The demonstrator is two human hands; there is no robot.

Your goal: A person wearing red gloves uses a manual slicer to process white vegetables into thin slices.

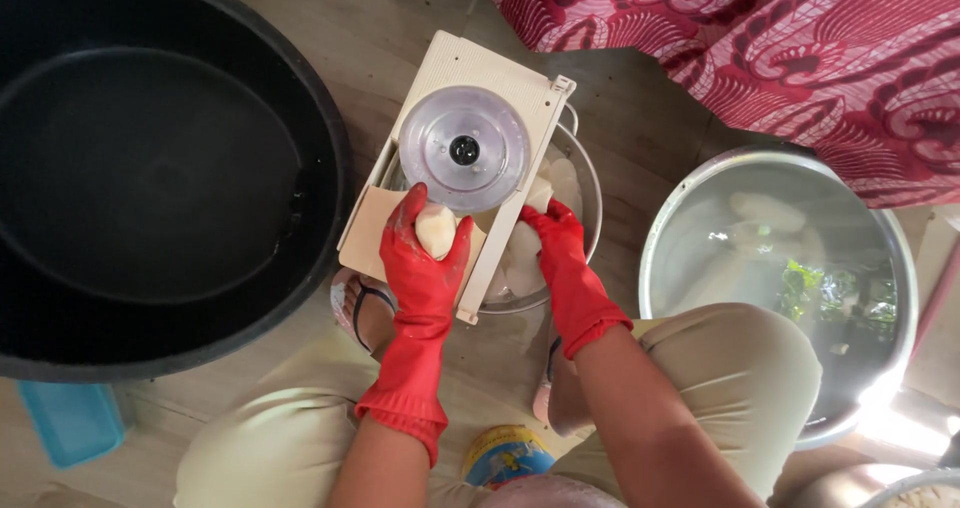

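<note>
My left hand [418,258], in a red rubber glove, grips a pale peeled vegetable piece [435,230] against the cream slicer board [470,73]. The board lies across a steel bowl [590,183] that holds several pale slices. A clear round guard [464,150] sits on the board just beyond the piece. My right hand [558,243], also in a red glove, holds the slicer's right edge over the bowl.
A large black tub [150,168] fills the left. A steel basin [780,268] of water with pale peeled pieces stands at right, under red patterned cloth [780,38]. A blue lid [70,420] lies at lower left; a small colourful tin [505,455] sits between my knees.
</note>
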